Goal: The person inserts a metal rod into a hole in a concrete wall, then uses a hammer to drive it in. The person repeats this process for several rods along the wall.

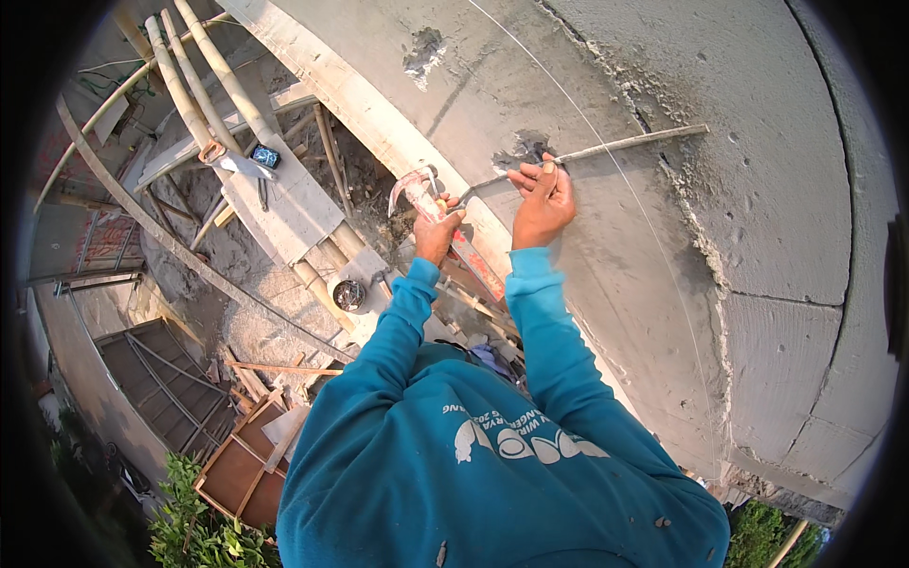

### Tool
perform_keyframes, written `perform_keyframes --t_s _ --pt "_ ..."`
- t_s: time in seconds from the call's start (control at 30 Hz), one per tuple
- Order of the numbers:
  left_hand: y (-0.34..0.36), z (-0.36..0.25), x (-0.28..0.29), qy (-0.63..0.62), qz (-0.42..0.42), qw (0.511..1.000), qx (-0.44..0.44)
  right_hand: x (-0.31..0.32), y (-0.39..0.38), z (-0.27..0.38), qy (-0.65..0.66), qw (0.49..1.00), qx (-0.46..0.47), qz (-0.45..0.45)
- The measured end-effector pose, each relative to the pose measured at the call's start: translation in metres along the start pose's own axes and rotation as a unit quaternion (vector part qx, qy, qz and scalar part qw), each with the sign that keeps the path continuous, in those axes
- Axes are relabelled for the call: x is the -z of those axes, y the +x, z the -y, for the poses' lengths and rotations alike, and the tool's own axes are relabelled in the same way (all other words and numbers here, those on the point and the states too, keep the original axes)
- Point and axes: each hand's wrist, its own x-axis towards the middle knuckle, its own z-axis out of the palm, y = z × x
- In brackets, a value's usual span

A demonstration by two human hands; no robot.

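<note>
My left hand (437,232) grips a claw hammer (417,194) with a worn red-and-white finish just below its head. A small dark, partly yellow item shows beside those fingers, too hidden to name. My right hand (543,206) pinches a thin grey rod (644,138) beside a chipped hole (519,150) in the grey concrete surface (625,265). The rod lies diagonally across that surface, and its dark lower end reaches toward my left hand. A thin pale line (587,118) crosses the concrete under the rod, and a pale board (331,71) runs along the concrete's edge.
Bamboo poles (218,76) carry a plank (294,218) with a handsaw (241,164), small blue-black box (265,156) and round nail container (349,294). Below are rubble (256,312), loose timber, a wooden panel (241,459) and plants (185,506).
</note>
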Motion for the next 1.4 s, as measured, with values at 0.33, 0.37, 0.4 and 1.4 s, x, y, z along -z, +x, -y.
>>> perform_keyframes --t_s 0.33,0.37,0.4,1.4 --pt "0.009 -0.008 -0.008 -0.03 0.01 0.999 -0.022 0.003 0.001 -0.007 0.054 0.998 0.031 0.021" --pt "0.008 -0.01 -0.009 -0.028 0.01 0.999 -0.015 0.003 0.0 -0.007 0.062 0.998 0.03 0.013" --pt "0.008 -0.011 -0.009 -0.026 0.011 1.0 -0.008 0.002 -0.001 -0.007 0.07 0.997 0.028 0.005" --pt "0.007 0.002 -0.011 -0.014 -0.022 0.999 -0.024 0.0 0.0 0.031 0.093 0.983 -0.154 0.023"
